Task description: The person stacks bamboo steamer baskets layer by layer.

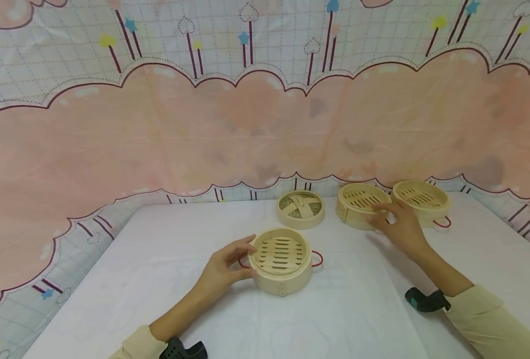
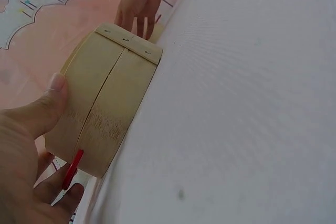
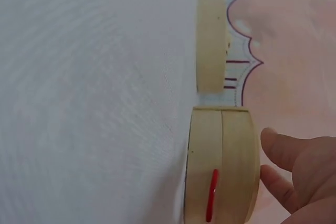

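A round bamboo steamer basket with red wire handles stands on the white table. My left hand grips its left side, thumb on the rim and fingers round the wall. In the left wrist view the thumb presses the basket's wall, with the left hand wrapped around it. My right hand is at the front right edge of a second basket at the back, fingers spread and relaxed. In the right wrist view its fingers hover beside that basket's rim; contact is unclear.
A third basket with a red handle stands at the back right, beside the second. A flat bamboo lid lies at the back centre, also in the right wrist view. A pink patterned cloth hangs behind the table.
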`<state>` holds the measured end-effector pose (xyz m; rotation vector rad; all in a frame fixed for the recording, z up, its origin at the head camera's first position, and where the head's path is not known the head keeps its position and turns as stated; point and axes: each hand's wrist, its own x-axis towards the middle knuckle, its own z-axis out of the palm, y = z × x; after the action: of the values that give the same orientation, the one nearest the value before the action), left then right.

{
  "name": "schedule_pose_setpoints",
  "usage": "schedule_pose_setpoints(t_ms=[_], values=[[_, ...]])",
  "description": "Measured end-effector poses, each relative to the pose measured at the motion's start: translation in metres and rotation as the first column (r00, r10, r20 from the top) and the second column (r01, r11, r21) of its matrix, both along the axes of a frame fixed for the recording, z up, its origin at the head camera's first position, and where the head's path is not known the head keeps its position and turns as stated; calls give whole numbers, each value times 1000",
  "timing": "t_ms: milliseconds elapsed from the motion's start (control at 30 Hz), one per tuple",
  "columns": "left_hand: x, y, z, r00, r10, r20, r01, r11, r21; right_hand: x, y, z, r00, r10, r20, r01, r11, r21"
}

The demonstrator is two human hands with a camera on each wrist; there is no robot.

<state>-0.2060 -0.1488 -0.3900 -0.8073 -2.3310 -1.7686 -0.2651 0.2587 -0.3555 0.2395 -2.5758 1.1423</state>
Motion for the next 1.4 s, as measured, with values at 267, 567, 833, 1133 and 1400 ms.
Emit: schedule_pose_setpoints(t_ms=[267,567,833,1133,1400], values=[[-1,-1,-1,1000,-2,-14,2,1000,-11,-2,3,-9,999,38,-18,-39,999,-27],[-1,-3,-4,1000,-2,-21,2,1000,-2,-8,-3,-14,999,-28,17,29,997,-74],[0,-3,-3,1000,-3,-3,3,1000,1,-12,-15,-17,993,-116,2,115,976,-186],[2,-4,-1,1000,-5,2,5,1000,0,-15,-20,-18,983,-178,-38,171,974,-147],[2,-5,-3,999,-10,-31,10,1000,-10,-12,-20,-16,982,-173,-69,168,983,-81]])
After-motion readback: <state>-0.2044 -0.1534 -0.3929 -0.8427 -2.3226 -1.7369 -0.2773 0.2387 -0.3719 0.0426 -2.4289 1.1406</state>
